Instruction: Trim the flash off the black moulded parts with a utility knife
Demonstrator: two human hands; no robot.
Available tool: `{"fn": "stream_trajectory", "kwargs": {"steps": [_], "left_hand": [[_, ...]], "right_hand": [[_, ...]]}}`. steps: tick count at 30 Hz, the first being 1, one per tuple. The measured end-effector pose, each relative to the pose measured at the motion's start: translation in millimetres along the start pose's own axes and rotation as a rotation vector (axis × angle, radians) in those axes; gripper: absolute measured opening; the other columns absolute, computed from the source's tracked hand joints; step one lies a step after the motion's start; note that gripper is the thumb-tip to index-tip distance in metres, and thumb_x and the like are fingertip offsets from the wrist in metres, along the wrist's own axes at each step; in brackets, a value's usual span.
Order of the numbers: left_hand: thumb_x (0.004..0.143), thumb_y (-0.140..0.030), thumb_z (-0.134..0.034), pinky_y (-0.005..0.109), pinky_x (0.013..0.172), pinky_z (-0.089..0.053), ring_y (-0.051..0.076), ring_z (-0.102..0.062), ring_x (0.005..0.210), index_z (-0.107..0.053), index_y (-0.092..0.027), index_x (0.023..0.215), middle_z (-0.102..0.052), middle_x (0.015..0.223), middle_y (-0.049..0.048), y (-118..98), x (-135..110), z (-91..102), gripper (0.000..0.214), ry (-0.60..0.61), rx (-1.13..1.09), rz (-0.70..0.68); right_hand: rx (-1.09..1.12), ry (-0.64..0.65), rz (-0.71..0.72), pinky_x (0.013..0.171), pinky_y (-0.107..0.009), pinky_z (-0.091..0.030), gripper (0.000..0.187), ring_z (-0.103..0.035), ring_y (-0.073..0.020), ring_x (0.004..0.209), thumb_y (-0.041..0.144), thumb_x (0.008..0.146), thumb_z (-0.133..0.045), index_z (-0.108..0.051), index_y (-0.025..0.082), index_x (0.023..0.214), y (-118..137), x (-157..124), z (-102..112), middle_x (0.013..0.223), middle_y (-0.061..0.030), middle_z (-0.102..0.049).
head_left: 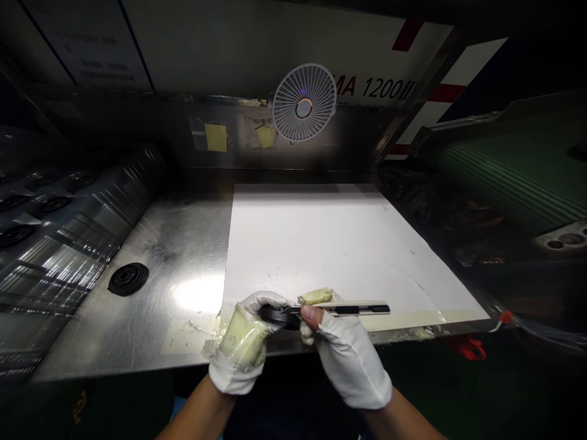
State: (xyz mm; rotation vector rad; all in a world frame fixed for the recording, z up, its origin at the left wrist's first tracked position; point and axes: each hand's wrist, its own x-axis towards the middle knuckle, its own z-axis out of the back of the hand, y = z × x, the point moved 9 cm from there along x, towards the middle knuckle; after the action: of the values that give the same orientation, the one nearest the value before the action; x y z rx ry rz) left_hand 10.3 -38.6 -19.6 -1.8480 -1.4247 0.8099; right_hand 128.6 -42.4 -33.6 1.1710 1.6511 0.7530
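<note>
"When we take it from the largest down, what do we start with?"

"Our steel workbench (183,211), backed by a machine panel (220,49) marked 1200II. On the bench lies a white sheet (312,238), scattered with small dark specks."

"And to our left?"

"Stacked clear plastic trays (105,214), with round black pieces at the top. Behind the sheet, a white round fan (304,108) stands out in front of the panel."

"How are our hands?"

"Gloved in white, 1 close beside the other over the sheet's near edge. Our left hand (245,339), with yellowish tape around it, has its fingers curled around a black rounded part (279,316). Our right hand (351,357), thumb bare, is closed on a slim utility knife (355,308), its blade end pointing left at that part."

"Does the blade touch it?"

"We can't tell; the fingers crowd the spot."

"Anything smaller?"

"1 black ribbed disc (128,279) on bare metal beside the trays, and 2 yellow notes (216,137) on the back wall, left of the fan."
</note>
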Motion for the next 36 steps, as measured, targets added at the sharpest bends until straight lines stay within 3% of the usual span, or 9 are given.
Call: {"fn": "stream_trajectory", "kwargs": {"steps": [8,17,24,31,36], "left_hand": [[0.070,-0.016,-0.062,0.029,0.086,-0.044,0.020,-0.060,0.090,-0.066,-0.017,0.092,-0.068,0.092,0.0068,2.9,-1.2,-1.6,0.023,0.024,-0.021,0.007],[0.065,-0.026,-0.067,0.030,0.084,-0.046,0.020,-0.060,0.090,-0.066,-0.016,0.092,-0.067,0.091,0.0073,2.0,-2.3,0.2,0.028,0.003,-0.041,-0.003],[0.070,-0.019,-0.062,0.029,0.088,-0.044,0.020,-0.059,0.095,-0.065,-0.017,0.093,-0.067,0.094,0.0072,2.1,-1.7,2.7,0.024,-0.007,0.032,-0.028],[0.073,-0.017,-0.058,0.032,0.084,-0.046,0.020,-0.060,0.088,-0.063,-0.017,0.092,-0.066,0.092,0.0063,7.6,0.8,1.6,0.020,0.031,0.021,0.017],[0.071,-0.020,-0.062,0.031,0.085,-0.044,0.021,-0.060,0.090,-0.065,-0.016,0.089,-0.066,0.091,0.0084,6.4,0.8,6.0,0.019,0.001,0.148,0.028]], "right_hand": [[-0.053,0.037,0.115,0.063,-0.027,-0.040,0.019,-0.050,-0.0133,0.059,0.029,0.077,-0.067,-0.060,0.017,0.064,9.1,-3.8,-3.3,0.061,0.0008,-0.056],[-0.057,0.031,0.135,0.062,-0.027,-0.042,0.019,-0.050,-0.0126,0.057,0.029,0.077,-0.067,-0.059,0.016,0.065,10.6,-6.2,-2.8,0.060,0.0008,-0.056],[-0.040,0.044,0.141,0.060,-0.026,-0.042,0.017,-0.051,-0.0128,0.057,0.028,0.078,-0.066,-0.060,0.016,0.068,9.1,-2.2,-2.8,0.059,0.0001,-0.057],[-0.093,0.185,0.060,0.049,-0.024,-0.037,0.019,-0.047,-0.0118,0.049,0.029,0.072,-0.070,-0.059,0.014,0.065,12.5,-4.6,-13.8,0.052,0.0001,-0.055],[-0.052,0.199,0.105,0.050,-0.024,-0.036,0.021,-0.046,-0.0107,0.050,0.026,0.076,-0.066,-0.056,0.014,0.062,27.4,1.0,-10.6,0.054,0.0007,-0.052]]}}
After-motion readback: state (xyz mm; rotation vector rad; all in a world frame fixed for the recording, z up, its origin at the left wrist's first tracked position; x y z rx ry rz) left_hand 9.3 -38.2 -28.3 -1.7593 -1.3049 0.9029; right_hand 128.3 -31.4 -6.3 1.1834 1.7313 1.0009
